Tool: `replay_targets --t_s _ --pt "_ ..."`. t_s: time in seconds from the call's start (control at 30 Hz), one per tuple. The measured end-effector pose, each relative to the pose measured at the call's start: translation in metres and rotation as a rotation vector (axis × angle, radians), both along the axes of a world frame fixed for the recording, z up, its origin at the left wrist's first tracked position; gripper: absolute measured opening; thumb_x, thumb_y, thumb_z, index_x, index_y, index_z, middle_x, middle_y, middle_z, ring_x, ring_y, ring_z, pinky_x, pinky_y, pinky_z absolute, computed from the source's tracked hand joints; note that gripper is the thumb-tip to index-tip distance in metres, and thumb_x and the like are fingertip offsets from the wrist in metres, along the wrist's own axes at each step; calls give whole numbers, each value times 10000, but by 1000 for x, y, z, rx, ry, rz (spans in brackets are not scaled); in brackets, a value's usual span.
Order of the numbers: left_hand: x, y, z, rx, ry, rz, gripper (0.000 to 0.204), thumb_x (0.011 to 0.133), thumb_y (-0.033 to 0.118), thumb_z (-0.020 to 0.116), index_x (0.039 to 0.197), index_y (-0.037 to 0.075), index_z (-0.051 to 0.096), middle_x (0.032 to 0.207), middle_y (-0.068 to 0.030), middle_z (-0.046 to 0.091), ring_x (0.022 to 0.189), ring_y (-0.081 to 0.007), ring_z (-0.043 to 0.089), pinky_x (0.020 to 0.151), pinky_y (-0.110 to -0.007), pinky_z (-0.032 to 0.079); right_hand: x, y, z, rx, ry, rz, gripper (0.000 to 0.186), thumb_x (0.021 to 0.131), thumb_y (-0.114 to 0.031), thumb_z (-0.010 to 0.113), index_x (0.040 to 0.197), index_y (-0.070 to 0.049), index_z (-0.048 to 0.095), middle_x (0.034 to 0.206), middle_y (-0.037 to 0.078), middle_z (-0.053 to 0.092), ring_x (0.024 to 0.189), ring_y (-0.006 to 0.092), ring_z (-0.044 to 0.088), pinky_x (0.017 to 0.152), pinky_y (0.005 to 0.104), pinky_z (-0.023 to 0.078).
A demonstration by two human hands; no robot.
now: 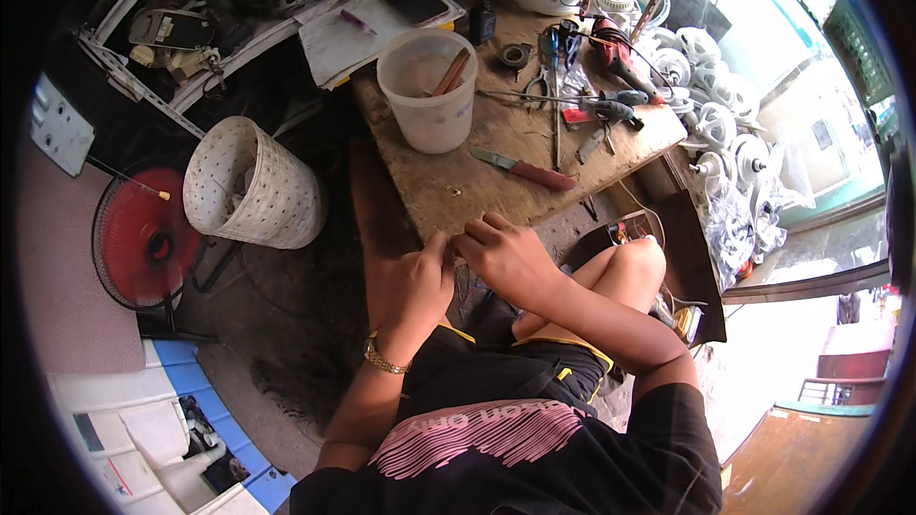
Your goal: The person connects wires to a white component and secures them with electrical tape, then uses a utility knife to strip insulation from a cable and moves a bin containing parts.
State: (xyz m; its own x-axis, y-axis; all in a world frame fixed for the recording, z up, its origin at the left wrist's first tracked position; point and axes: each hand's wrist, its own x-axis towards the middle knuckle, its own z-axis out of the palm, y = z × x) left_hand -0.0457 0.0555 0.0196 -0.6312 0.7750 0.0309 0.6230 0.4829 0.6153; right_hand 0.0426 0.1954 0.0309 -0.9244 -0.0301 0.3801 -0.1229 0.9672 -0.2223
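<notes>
Black shirt [611, 458]; left hand [420, 281], right hand [508, 262] near table [425, 176]; cannot tell grip's state.

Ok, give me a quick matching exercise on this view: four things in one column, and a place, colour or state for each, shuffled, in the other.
Column one:
1. Knife
2. Translucent bucket
3. Fan
4. Left hand

Column two:
A. Gold-coloured band at its wrist
B. Red, at the picture's left side
C. Lies flat on the wooden table
D. Contains reddish-brown strips

Pairs: 1-C, 2-D, 3-B, 4-A
</notes>
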Motion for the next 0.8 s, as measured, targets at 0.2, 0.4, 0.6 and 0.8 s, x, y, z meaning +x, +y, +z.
replay_targets --t_s 0.2,0.4,0.6,0.8 --pt "1 -6 -9 232 -119 -13 97 930 42 478 982 -7 543 795 -168 627 771 -318 646 639 -357 491 -4 13 -16 -378 -28 89 146 740 -58 643 878 -17 623 789 77 622 694 237 601 601 305 502" --pt "2 0 -3 515 -361 -154 234 947 107 479 1136 -29 500 967 -196 574 937 -332 567 772 -399 436 1 4 -22 -1409 -128 38 74 874 -62 627 871 13 624 773 54 651 697 113 602 619 274 474" --pt "2 -4 -2 277 223 -189 189 909 70 495 1077 -9 532 899 -121 574 874 -329 547 832 -436 380 2 -10 -40 -1776 -15 -3 94 899 -90 627 885 4 629 821 38 651 756 88 575 682 242 456" --pt "-5 -25 -26 340 -589 -210 192 973 163 480 1036 -6 544 807 -61 561 741 -151 524 692 -291 419 3 5 -13 -824 106 68 301 785 -152 708 1052 -37 629 920 45 624 785 158 585 684 302 484"
